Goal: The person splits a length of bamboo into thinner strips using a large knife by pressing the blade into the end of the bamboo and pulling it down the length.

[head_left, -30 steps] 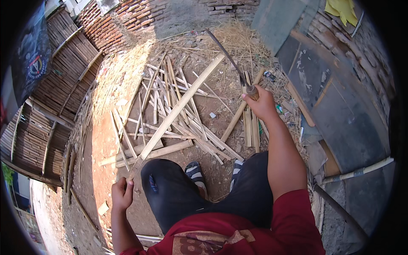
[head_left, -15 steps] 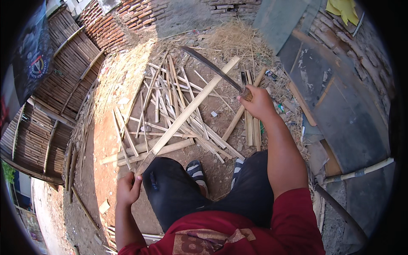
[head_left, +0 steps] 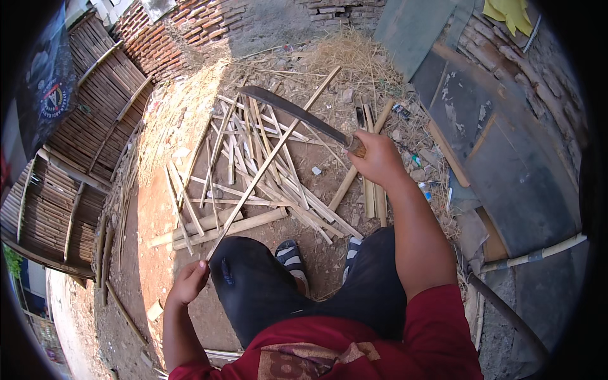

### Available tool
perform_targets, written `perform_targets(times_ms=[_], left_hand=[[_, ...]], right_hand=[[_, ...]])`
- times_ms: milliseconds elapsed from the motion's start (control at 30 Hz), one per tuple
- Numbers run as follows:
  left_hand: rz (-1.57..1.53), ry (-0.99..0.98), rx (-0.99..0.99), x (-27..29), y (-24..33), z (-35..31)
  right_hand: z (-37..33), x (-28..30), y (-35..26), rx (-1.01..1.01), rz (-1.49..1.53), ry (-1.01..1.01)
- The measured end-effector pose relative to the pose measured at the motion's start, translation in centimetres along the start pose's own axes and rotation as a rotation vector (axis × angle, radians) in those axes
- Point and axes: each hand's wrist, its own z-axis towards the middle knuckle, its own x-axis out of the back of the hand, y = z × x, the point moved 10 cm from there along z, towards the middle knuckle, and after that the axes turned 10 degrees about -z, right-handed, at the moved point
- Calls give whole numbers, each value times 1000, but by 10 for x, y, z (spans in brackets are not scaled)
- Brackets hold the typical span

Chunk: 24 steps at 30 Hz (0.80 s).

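Observation:
My left hand (head_left: 189, 282) is closed on the near end of a long bamboo strip (head_left: 273, 155), which slants up and away to the right, its narrow edge toward me. My right hand (head_left: 378, 156) grips the wooden handle of a machete (head_left: 297, 113). The dark, curved blade points to the far left and crosses over the strip's upper part; whether they touch I cannot tell. Under the strip lies a heap of split bamboo strips (head_left: 258, 136), with thicker bamboo pieces (head_left: 250, 223) at its near side.
Several bamboo lengths (head_left: 375, 196) lie to the right, by dark panels (head_left: 506, 183) against the wall. A woven bamboo panel (head_left: 95, 82) leans at left. Dry straw (head_left: 354, 54) and a brick wall (head_left: 183, 35) are at the back. My sandalled feet (head_left: 290, 256) stand before the heap.
The bamboo strip has turned from its broad face to its narrow edge. My right hand has come slightly left and nearer, and the machete blade has swung left to a flatter slant.

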Motion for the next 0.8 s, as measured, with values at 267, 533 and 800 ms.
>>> perform_targets(times_ms=[267,533,800], left_hand=[[703,496,-511,-1,66,-19],[720,459,-494,-19,76,-13],[765,514,-662,-17,87,-28]], right_hand=[[-18,-7,-57,310,-51,-154],[-23,-18,-70,374,16,-115],[-4,17,-27,90,190,-66]])
